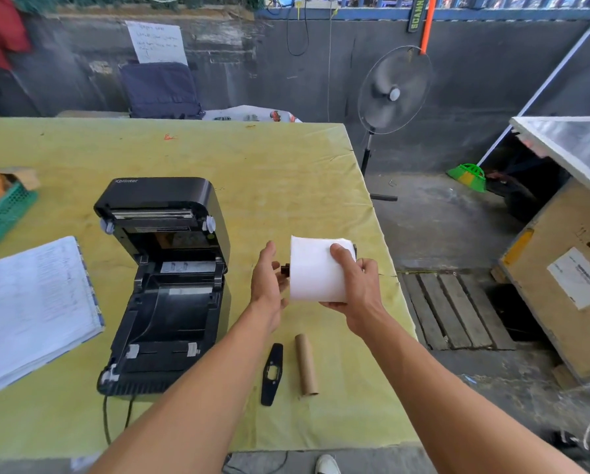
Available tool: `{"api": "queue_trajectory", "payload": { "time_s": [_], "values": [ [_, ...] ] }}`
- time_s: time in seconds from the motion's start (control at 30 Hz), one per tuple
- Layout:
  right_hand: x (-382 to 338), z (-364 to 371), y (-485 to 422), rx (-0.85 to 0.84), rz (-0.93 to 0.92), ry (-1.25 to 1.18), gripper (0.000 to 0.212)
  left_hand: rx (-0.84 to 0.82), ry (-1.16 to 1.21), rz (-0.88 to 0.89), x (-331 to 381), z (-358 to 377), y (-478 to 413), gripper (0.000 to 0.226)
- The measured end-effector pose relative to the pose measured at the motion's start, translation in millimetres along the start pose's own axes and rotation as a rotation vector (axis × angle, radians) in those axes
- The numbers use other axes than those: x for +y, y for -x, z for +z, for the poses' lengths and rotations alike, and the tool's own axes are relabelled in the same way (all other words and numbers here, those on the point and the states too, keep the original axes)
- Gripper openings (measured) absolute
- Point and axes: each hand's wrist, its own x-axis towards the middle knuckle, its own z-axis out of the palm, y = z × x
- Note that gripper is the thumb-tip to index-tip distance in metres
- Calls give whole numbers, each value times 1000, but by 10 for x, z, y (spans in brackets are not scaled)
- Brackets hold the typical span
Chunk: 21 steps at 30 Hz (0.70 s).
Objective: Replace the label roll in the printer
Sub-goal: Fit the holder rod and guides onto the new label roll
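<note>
The black label printer (165, 285) stands on the yellow-covered table (286, 172) with its lid tilted up and its roll bay bare. To its right, above the table, my right hand (358, 285) grips a white label roll (316, 270) from the right side. A black spindle end (285, 269) pokes out of the roll's left face, and the fingers of my left hand (268, 285) are on it. An empty brown cardboard core (306, 365) and a flat black spindle guide plate (272, 373) lie on the table nearer to me.
An open ledger book (30, 309) lies left of the printer, with a green basket (3, 213) behind it. The printer's cables (107, 419) trail off the table's near edge. A standing fan (393, 94), a wooden pallet (454, 309) and a crate (560, 285) are on the floor at right.
</note>
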Motion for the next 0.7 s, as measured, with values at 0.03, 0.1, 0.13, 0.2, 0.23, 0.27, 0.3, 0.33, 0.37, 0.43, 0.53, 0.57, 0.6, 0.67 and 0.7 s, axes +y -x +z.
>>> {"api": "queue_trajectory", "payload": {
  "time_s": [0.03,0.1,0.13,0.2,0.23,0.27,0.3,0.33,0.37,0.43,0.53,0.57,0.6,0.67,0.7],
  "values": [
    [8,5,-15,-2,4,10,62,50,-47,13,-5,-41,-32,53],
    [27,6,-45,-5,13,29,61,143,-281,47,-43,-165,-93,28],
    [35,3,-59,-8,21,32,62,169,-458,42,-85,-246,-124,15],
    [47,-10,-83,-13,38,27,68,155,-850,-25,-241,-423,-140,16],
    [51,-14,-94,-15,44,24,71,124,-1005,-59,-346,-511,-122,35],
    [51,-13,-101,-16,46,22,73,89,-1102,-72,-455,-586,-87,58],
    [49,-11,-105,-15,47,23,74,63,-1145,-69,-559,-651,-43,77],
    [47,-9,-110,-11,46,27,75,51,-1167,-56,-658,-696,7,90],
    [47,-7,-115,-7,45,30,74,45,-1198,-34,-742,-722,48,94],
    [47,-11,-119,0,46,32,74,42,-1300,30,-869,-734,107,81],
    [51,-16,-111,8,59,24,73,56,-1321,58,-895,-723,133,65],
    [56,-19,-106,10,61,23,73,56,-1313,60,-879,-728,122,63],
    [62,-21,-99,11,62,23,73,61,-1308,57,-866,-737,110,60],
    [72,-27,-85,16,59,25,72,91,-1307,63,-862,-767,89,50],
    [73,-31,-78,19,56,26,71,107,-1314,80,-868,-778,80,39]
  ]
}}
